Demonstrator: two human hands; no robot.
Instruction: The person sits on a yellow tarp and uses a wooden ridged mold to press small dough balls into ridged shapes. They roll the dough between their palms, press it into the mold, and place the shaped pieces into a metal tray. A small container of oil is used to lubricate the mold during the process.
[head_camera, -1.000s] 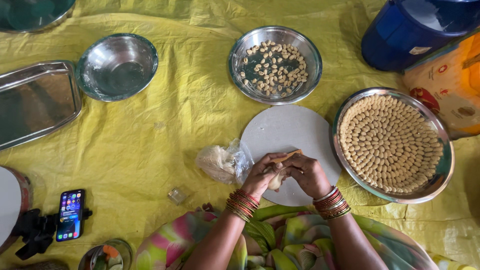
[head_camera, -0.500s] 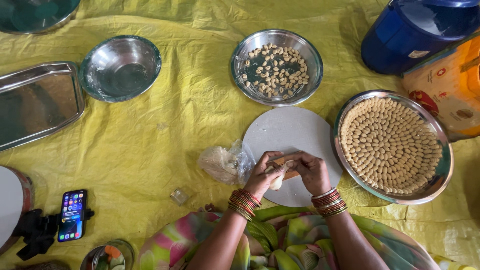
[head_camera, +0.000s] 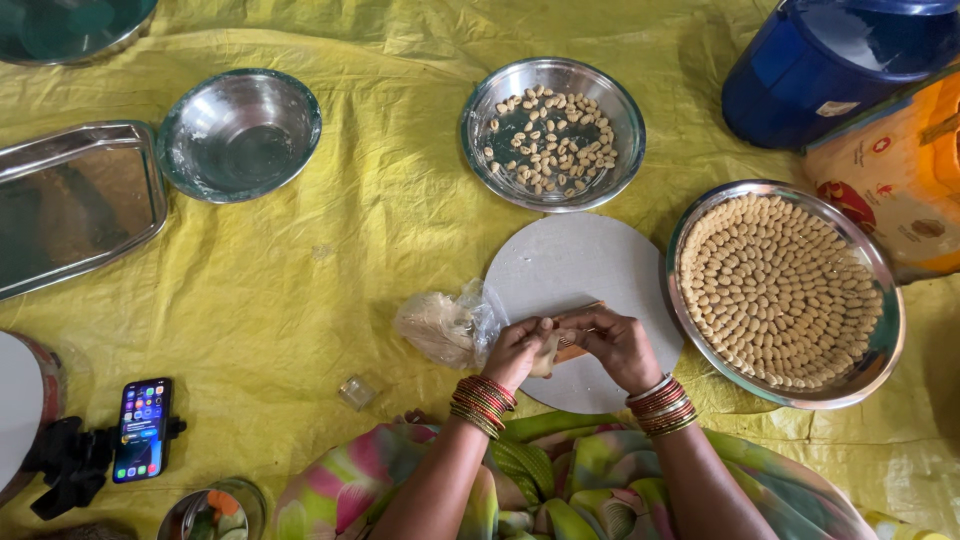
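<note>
Since the earlier frame your hands have barely shifted. Your left hand (head_camera: 520, 350) and right hand (head_camera: 615, 345), fingers curled, pinch a small pale dough piece (head_camera: 548, 362) against a ridged wooden tool (head_camera: 572, 345), at 6 o'clock on the round white board (head_camera: 570, 265), plastic bag (head_camera: 445, 325) at 9

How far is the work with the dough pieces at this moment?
Mostly done: the large steel plate is almost full of shaped pieces, packed in rings. In hand: the left hand and right hand press one dough piece over the round board. Left: dough in the plastic bag.
</note>
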